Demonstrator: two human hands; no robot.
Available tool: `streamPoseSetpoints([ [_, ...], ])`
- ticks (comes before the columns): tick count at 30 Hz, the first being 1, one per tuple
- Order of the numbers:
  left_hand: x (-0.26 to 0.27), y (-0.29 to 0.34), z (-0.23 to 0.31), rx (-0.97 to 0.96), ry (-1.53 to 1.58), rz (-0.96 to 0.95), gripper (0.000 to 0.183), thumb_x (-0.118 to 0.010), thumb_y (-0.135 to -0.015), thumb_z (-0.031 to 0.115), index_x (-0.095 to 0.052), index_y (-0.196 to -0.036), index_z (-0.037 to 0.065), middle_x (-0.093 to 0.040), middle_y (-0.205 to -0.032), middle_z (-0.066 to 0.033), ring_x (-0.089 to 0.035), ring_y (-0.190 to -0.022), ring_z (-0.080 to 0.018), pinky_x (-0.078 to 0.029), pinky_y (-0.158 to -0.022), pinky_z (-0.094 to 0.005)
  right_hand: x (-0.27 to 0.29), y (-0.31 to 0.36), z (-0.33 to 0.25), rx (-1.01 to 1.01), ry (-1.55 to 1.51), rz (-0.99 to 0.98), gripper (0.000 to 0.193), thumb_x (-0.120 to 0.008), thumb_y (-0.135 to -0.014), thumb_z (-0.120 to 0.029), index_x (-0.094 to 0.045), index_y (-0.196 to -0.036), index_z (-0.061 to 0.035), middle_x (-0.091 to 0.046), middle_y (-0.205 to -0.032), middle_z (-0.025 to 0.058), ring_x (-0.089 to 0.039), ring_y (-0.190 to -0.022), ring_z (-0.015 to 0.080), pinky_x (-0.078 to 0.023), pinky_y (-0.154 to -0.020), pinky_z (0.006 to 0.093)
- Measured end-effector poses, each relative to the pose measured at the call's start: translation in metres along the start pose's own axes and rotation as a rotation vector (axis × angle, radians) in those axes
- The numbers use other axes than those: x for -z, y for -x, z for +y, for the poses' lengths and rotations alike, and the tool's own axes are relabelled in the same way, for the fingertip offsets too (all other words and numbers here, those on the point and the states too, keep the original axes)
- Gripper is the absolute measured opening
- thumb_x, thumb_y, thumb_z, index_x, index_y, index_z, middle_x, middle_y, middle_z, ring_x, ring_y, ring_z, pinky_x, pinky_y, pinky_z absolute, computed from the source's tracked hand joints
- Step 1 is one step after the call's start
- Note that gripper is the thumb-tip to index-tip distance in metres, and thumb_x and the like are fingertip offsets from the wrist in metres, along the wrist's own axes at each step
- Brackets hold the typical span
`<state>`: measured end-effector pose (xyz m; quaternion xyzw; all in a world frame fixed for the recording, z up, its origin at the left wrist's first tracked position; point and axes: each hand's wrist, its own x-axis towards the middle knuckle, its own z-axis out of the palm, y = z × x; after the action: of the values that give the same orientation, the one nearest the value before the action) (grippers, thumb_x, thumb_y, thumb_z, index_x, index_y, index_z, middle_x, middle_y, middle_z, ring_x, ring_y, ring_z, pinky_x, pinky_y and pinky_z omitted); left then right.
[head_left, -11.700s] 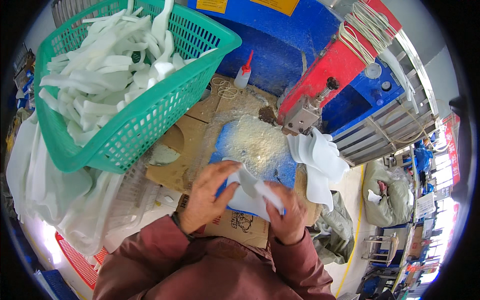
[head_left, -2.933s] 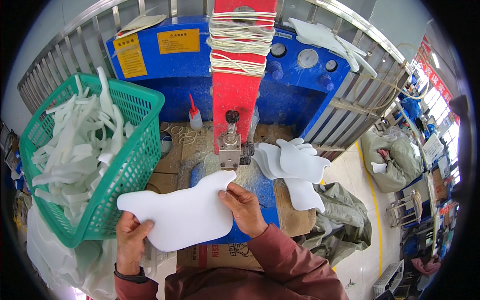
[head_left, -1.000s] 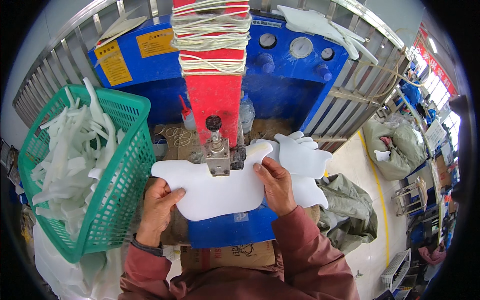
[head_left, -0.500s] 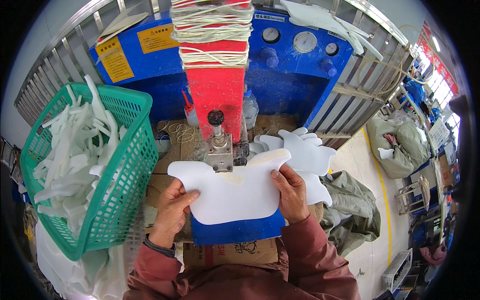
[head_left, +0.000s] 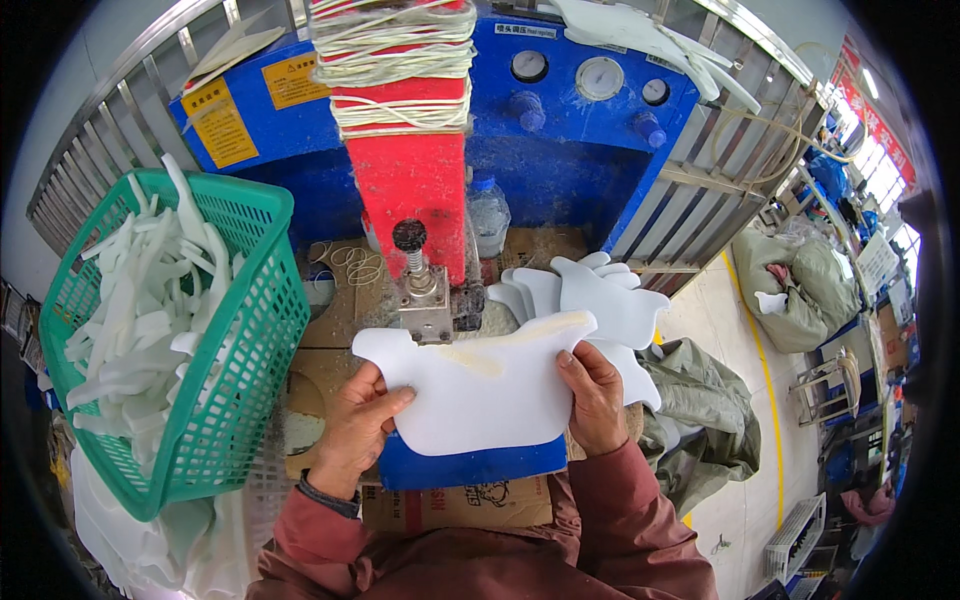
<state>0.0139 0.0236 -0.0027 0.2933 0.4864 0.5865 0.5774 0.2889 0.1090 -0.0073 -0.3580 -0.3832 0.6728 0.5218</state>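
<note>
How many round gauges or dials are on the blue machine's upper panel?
3. One dial sits just right of the red column, a larger gauge beside it, and a small one furthest right. Others may be hidden behind the column.

The foam sheet (head_left: 480, 390) at the centre is white, with a pale yellow streak. At 12 o'clock the machine body (head_left: 580, 150) is blue, its column (head_left: 410, 190) red. At 9 o'clock the basket (head_left: 235, 360) is green, its strips (head_left: 130, 320) white. Both sleeves (head_left: 620, 520) are dark red.
</note>
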Motion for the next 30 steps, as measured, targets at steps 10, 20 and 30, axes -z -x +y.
streamPoseSetpoints([
  [10,-0.006,0.002,-0.007,0.054,0.003,-0.063,0.052,-0.064,-0.093,-0.004,-0.054,-0.144,0.0,-0.071,-0.122,-0.0101,-0.072,-0.105,-0.018,-0.059,-0.091,-0.0326,0.013,0.009,-0.003,0.006,0.01,0.04,0.027,-0.064,-0.104,-0.011,-0.067,-0.126,0.0041,-0.073,-0.111,0.0058,-0.067,-0.095,0.0101,-0.054,-0.084,0.0242],
  [20,-0.027,0.004,-0.009,0.096,0.034,-0.089,0.05,-0.067,-0.095,0.0,-0.056,-0.143,0.005,-0.07,-0.117,-0.0055,-0.067,-0.092,-0.0086,-0.049,-0.071,-0.0211,0.033,0.017,-0.003,0.015,0.027,0.093,0.027,-0.065,-0.104,-0.011,-0.068,-0.126,0.0036,-0.074,-0.111,0.0053,-0.067,-0.094,0.0099,-0.054,-0.084,0.0244],
  [30,-0.042,0.004,-0.008,0.141,0.002,-0.153,0.046,-0.067,-0.096,0.0,-0.057,-0.14,0.005,-0.07,-0.117,-0.0052,-0.066,-0.097,-0.0102,-0.05,-0.073,-0.022,0.046,0.027,-0.009,0.05,0.054,0.13,0.027,-0.064,-0.104,-0.011,-0.068,-0.127,0.0035,-0.074,-0.114,0.0067,-0.067,-0.1,0.0117,-0.053,-0.09,0.0269],
])
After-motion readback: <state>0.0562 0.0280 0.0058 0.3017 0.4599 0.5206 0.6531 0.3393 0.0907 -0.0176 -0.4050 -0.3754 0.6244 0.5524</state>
